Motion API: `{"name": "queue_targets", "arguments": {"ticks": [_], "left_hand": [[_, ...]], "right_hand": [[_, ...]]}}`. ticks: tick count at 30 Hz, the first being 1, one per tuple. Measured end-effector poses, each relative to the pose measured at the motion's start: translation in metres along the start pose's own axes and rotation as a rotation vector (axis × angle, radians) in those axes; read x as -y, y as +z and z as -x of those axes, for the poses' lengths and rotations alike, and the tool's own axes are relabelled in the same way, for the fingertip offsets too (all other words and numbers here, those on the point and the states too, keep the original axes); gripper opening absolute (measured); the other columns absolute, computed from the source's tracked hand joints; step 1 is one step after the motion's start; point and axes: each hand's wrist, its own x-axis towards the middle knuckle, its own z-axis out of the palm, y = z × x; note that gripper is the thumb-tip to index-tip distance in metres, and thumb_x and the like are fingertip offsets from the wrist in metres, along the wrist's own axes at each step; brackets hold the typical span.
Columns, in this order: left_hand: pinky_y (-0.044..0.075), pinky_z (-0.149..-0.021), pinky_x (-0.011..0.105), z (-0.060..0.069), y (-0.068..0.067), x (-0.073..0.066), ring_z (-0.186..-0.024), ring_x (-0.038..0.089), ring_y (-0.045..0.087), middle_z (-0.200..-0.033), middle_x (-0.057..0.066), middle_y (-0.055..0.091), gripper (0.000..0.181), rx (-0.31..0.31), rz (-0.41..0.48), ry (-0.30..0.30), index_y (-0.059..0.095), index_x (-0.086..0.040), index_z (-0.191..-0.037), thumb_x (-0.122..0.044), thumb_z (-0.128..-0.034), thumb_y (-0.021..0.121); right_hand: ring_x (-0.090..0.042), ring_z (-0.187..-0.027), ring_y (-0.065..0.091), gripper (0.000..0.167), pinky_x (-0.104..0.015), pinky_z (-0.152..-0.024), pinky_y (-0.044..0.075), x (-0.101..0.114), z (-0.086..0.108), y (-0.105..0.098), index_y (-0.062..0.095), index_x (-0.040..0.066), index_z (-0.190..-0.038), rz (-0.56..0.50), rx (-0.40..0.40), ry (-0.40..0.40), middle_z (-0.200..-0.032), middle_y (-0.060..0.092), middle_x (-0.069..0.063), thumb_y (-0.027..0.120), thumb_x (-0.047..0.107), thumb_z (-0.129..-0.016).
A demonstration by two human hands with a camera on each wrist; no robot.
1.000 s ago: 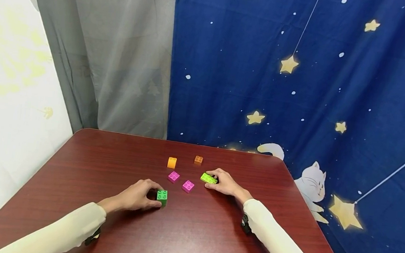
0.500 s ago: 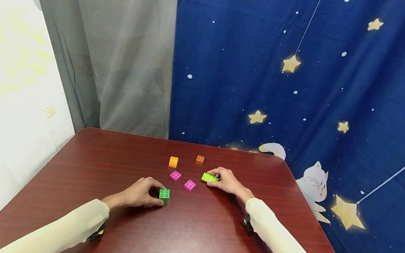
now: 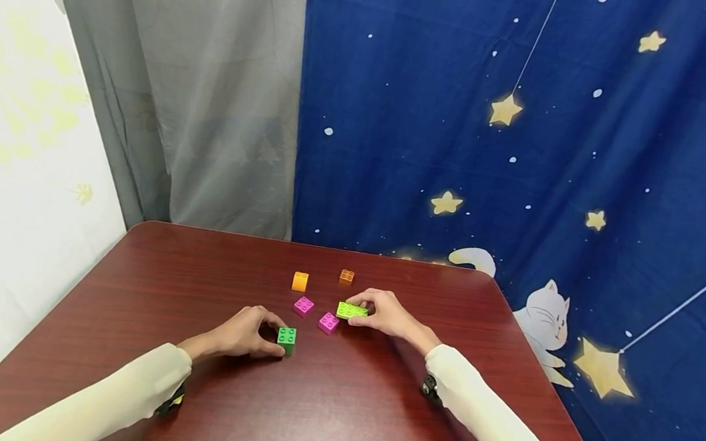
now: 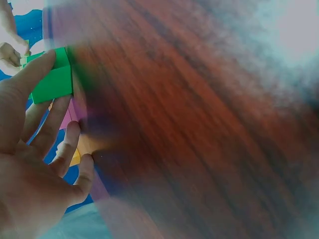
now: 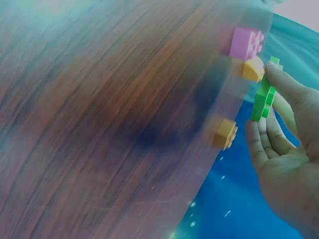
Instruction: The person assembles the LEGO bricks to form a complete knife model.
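My left hand pinches a tall green building brick between thumb and fingers, left of the table's middle. In the left wrist view its thumb lies across one side of the green brick. Farther right, my right hand holds a long lime-green building brick by its long sides. The right wrist view shows the lime-green brick raised off the tabletop, between thumb and fingertips. One magenta brick sits just in front and left of it, and a second magenta brick lies farther left.
A yellow-orange brick with a curved side and a small brown-orange brick lie farther back on the dark red wooden table. Behind the table's far edge hang a grey curtain and a blue starry curtain.
The right hand has closed in on the lime-green brick and carried it left, toward the magenta bricks. My left hand stays almost in place with the green brick.
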Motion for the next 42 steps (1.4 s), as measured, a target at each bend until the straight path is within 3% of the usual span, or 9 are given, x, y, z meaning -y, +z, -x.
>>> {"name": "queue_targets", "arguments": {"ticks": [5, 12, 17, 26, 33, 42], "left_hand": [[0.056, -0.079, 0.031, -0.001, -0.001, -0.001, -0.086, 0.013, 0.065, -0.09, -0.013, 0.073, 0.032, 0.01, 0.003, -0.013, 0.08, -0.014, -0.105, -0.028, -0.0794, 0.092], [0.056, -0.078, 0.031, -0.005, -0.002, -0.003, -0.086, 0.019, 0.065, -0.089, -0.011, 0.073, 0.032, 0.011, 0.007, -0.023, 0.08, -0.014, -0.104, -0.028, -0.0784, 0.093], [0.054, -0.077, 0.027, -0.006, -0.003, -0.003, -0.087, 0.02, 0.065, -0.089, -0.011, 0.073, 0.033, 0.02, 0.012, -0.033, 0.08, -0.013, -0.104, -0.028, -0.0785, 0.093], [0.054, -0.078, 0.028, -0.006, -0.003, -0.003, -0.087, 0.019, 0.065, -0.091, -0.011, 0.073, 0.032, 0.024, 0.01, -0.038, 0.08, -0.014, -0.104, -0.029, -0.0786, 0.093], [0.054, -0.077, 0.03, -0.006, -0.004, -0.003, -0.087, 0.018, 0.064, -0.092, -0.008, 0.074, 0.034, 0.017, -0.002, -0.036, 0.079, -0.012, -0.102, -0.029, -0.0765, 0.094], [0.05, -0.074, 0.026, -0.004, -0.004, -0.004, -0.084, 0.018, 0.064, -0.088, -0.01, 0.073, 0.03, 0.002, -0.024, -0.03, 0.08, -0.016, -0.095, -0.029, -0.0728, 0.096]], "right_hand": [[-0.013, -0.09, 0.061, 0.038, -0.042, -0.08, 0.059, 0.015, -0.005, 0.006, 0.077, 0.01, -0.12, -0.036, 0.038, -0.006, -0.102, 0.072, 0.0, 0.089, 0.021, -0.085], [-0.013, -0.092, 0.063, 0.039, -0.046, -0.083, 0.059, 0.036, -0.01, 0.013, 0.077, 0.009, -0.121, -0.075, 0.085, -0.028, -0.111, 0.076, -0.001, 0.088, 0.021, -0.086], [-0.009, -0.092, 0.064, 0.036, -0.038, -0.083, 0.06, 0.046, -0.015, 0.021, 0.078, 0.013, -0.118, -0.073, 0.098, -0.031, -0.109, 0.076, 0.004, 0.088, 0.023, -0.085], [-0.006, -0.092, 0.063, 0.037, -0.029, -0.081, 0.057, 0.062, -0.021, 0.038, 0.077, 0.016, -0.12, -0.033, 0.103, -0.11, -0.11, 0.076, 0.006, 0.087, 0.029, -0.086], [-0.006, -0.087, 0.066, 0.036, -0.031, -0.08, 0.058, 0.072, -0.024, 0.049, 0.076, 0.015, -0.118, -0.09, 0.122, -0.12, -0.102, 0.076, 0.008, 0.088, 0.026, -0.086], [-0.005, -0.086, 0.065, 0.03, -0.032, -0.078, 0.059, 0.08, -0.028, 0.06, 0.079, 0.016, -0.113, -0.083, 0.109, -0.164, -0.1, 0.076, 0.01, 0.089, 0.024, -0.085]]}}
